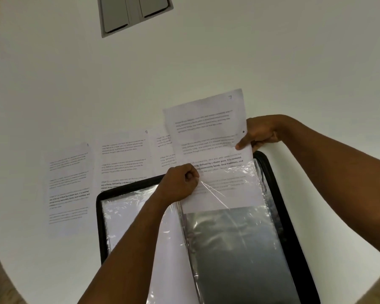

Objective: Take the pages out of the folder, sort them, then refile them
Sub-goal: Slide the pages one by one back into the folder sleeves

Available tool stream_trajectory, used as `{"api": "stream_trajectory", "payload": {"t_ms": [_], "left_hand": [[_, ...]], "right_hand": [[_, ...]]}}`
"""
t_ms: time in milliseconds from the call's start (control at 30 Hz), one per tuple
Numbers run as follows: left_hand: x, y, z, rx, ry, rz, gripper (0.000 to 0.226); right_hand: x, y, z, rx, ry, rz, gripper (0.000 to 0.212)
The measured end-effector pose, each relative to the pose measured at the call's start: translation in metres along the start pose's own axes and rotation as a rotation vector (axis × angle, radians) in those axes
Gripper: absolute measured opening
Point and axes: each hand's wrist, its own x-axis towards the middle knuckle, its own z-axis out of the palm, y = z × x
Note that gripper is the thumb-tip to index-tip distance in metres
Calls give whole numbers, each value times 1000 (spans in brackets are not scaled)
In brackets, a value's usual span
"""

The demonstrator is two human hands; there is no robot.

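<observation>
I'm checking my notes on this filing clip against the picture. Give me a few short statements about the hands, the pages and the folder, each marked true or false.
1. The right hand pinches the edge of the page marked 7. True.
2. That page is fully clear of its plastic sleeve. False: its lower part sits inside the sleeve's open top.
3. The left hand lies flat on the table. False: it grips the sleeve's top edge.
4. Other printed pages lie on the table beyond the folder, one marked 9. True.
5. The folder is closed. False: it lies open, showing sleeves.
</observation>
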Motion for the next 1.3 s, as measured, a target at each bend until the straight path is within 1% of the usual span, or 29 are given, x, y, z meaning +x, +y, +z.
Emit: {"api": "stream_trajectory", "payload": {"t_ms": [67,200,267,300,333,367,400,433,467,533,600,667,700,767,800,833,867,900,933,967,1000,1033,1067,1100,1133,1200,1233,1267,1300], "left_hand": [[1,0,0,-2,4,-3,9],[3,2,1,-25,-11,-23,8],[3,4,1,-34,-15,-27,5],[3,5,1,-32,-15,-22,4],[2,6,2,-23,-15,-13,5],[2,7,3,-16,-16,-2,7],[2,8,4,-12,-17,1,8],[2,9,4,-10,-16,-2,9],[2,9,5,-9,-14,-8,9],[1,10,5,-10,-14,-16,10],[-1,11,4,-21,-16,-20,11],[-1,11,4,-30,-13,-25,10],[-1,11,4,-30,-11,-31,9],[-2,12,4,-23,-10,-36,8],[-2,12,4,-18,-9,-35,7],[-2,12,4,-15,-6,-35,8],[-2,11,5,-14,-1,-36,8],[-2,11,5,-14,4,-36,8],[-3,11,5,-11,8,-34,8],[-3,11,5,-5,11,-29,8],[-4,10,5,3,10,-23,9],[-4,10,5,5,6,-17,9],[-4,10,5,3,2,-14,10],[-4,10,6,-1,-2,-16,10],[-4,11,6,-4,-5,-21,10],[-3,11,6,-5,-2,-22,10],[-3,12,6,-4,4,-14,11],[-4,12,6,-1,11,-4,11],[-4,12,6,2,19,4,12]], "right_hand": [[-4,0,3,-9,-48,14,43],[-6,-7,16,-145,-152,90,41],[-7,-10,19,-124,-168,81,39],[-6,-10,20,-53,-130,39,37],[-3,-9,22,53,-58,-13,34],[0,-7,23,151,42,-66,33],[3,-5,25,196,153,-108,31],[5,-3,26,168,241,-136,29],[6,-1,26,98,276,-143,24],[1,0,25,-92,210,-96,16],[-6,-1,22,-261,111,0,19],[-11,-2,21,-324,34,70,19],[-12,-3,22,-299,16,67,21],[-9,-2,27,-133,40,-25,28],[-7,-3,31,-22,107,-92,29],[-5,-3,34,25,202,-154,29],[-2,-4,34,-12,293,-191,30],[-1,-5,32,-140,322,-189,31],[-2,-8,31,-293,268,-149,31],[-4,-10,30,-426,158,-74,31],[-6,-13,30,-507,46,-1,30],[-8,-14,30,-549,-27,41,31],[-9,-16,31,-557,-45,36,32],[-9,-19,34,-535,-16,-16,32],[-9,-21,38,-503,53,-103,30],[-7,-24,48,-504,179,-282,17],[-5,-23,52,-545,184,-320,10],[-2,-22,56,-594,143,-322,4],[0,-21,60,-646,72,-296,4]]}}
